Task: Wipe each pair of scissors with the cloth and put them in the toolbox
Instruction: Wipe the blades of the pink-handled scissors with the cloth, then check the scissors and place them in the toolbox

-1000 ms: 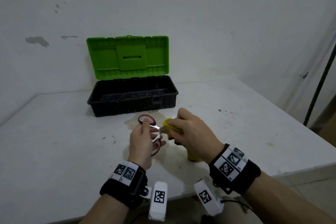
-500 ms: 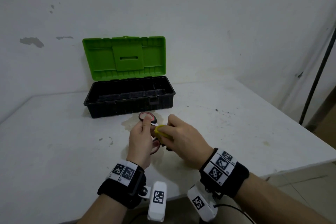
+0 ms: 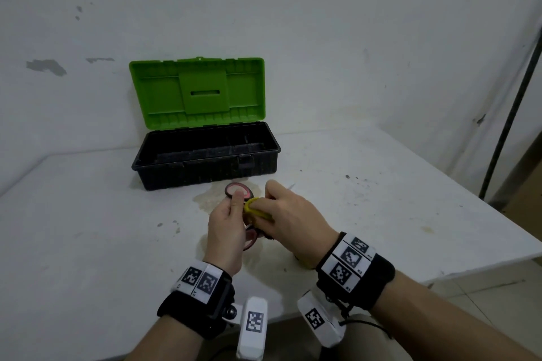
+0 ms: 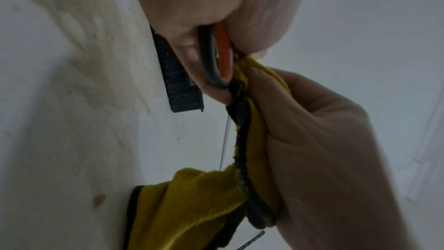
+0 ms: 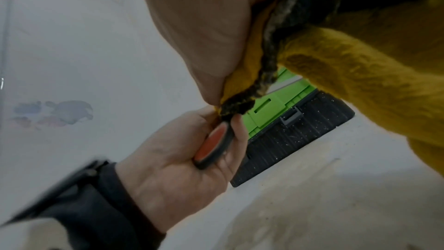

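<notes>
Scissors (image 3: 241,191) sit at lower centre of the head view: our left hand (image 3: 227,231) grips their red-and-black handles, our right hand (image 3: 293,221) pinches the yellow cloth (image 3: 255,206) around the blades. Above them on the tabletop (image 3: 88,228), the toolbox (image 3: 205,161) stands open.

Bare forearms, no sleeves, instrumented wrists.
Each wrist: black strap (image 3: 202,309) with white band of black square-code tags (image 3: 349,262); white camera block (image 3: 252,328) with one tag hangs under it. Thin black cable (image 3: 366,324) off the right unit.
</notes>
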Demonstrator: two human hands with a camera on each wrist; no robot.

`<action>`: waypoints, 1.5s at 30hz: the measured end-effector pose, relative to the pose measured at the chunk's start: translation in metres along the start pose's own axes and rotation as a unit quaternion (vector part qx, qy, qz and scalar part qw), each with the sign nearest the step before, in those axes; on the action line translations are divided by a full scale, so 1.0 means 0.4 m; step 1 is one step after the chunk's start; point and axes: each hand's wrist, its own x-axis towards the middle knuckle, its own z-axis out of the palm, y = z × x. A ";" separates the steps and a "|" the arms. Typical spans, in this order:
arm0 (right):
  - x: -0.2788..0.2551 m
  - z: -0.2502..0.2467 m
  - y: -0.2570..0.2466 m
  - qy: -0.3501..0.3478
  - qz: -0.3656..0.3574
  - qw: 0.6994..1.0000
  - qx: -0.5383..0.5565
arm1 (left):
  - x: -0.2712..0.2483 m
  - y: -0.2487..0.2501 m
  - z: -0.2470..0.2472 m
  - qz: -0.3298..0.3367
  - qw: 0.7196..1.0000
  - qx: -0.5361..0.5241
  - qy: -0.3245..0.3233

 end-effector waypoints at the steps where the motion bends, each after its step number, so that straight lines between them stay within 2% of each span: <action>1: -0.001 -0.001 0.006 -0.003 0.004 1.000 -0.001 | 0.002 0.000 -0.002 -0.003 1.000 -0.005 0.013; 5: -0.022 -0.009 0.035 0.021 0.035 0.999 0.014 | 0.016 0.016 -0.011 -0.036 0.996 -0.044 0.063; 7: -0.027 -0.010 0.025 0.033 0.016 0.999 0.031 | 0.019 0.011 -0.005 -0.033 0.997 -0.036 0.053; 10: -0.026 0.003 0.000 0.012 0.010 0.999 0.038 | 0.010 0.005 0.011 -0.032 0.999 -0.021 0.025; 13: -0.024 0.008 0.032 0.035 0.054 0.997 0.039 | 0.017 0.000 0.009 -0.030 0.999 0.002 0.029; 20: -0.030 -0.032 0.237 0.047 0.234 0.970 0.037 | 0.037 0.046 -0.044 -0.025 0.997 -0.031 0.066; 24: -0.039 -0.046 0.306 0.061 0.281 0.957 0.041 | 0.073 0.055 -0.066 -0.042 0.994 -0.042 0.097; 29: 0.012 -0.040 0.390 0.083 0.310 0.946 0.033 | 0.087 0.063 -0.033 -0.036 0.994 -0.048 0.097; 35: 0.046 0.046 0.432 -0.072 0.321 0.944 0.016 | 0.090 0.060 0.022 -0.061 0.991 -0.072 0.093; 38: 0.052 0.046 0.413 -0.145 0.314 0.937 -0.041 | 0.092 0.053 0.033 -0.064 0.990 -0.085 0.095; 41: 0.040 0.014 0.355 -0.158 0.303 0.936 -0.083 | 0.100 0.063 0.033 -0.061 0.989 -0.098 0.094; 43: 0.017 -0.025 0.298 -0.148 0.307 0.940 -0.027 | 0.107 0.073 0.034 -0.056 0.988 -0.110 0.096; 45: -0.007 -0.059 0.228 -0.138 0.302 0.938 0.101 | 0.109 0.080 0.042 -0.051 0.986 -0.124 0.101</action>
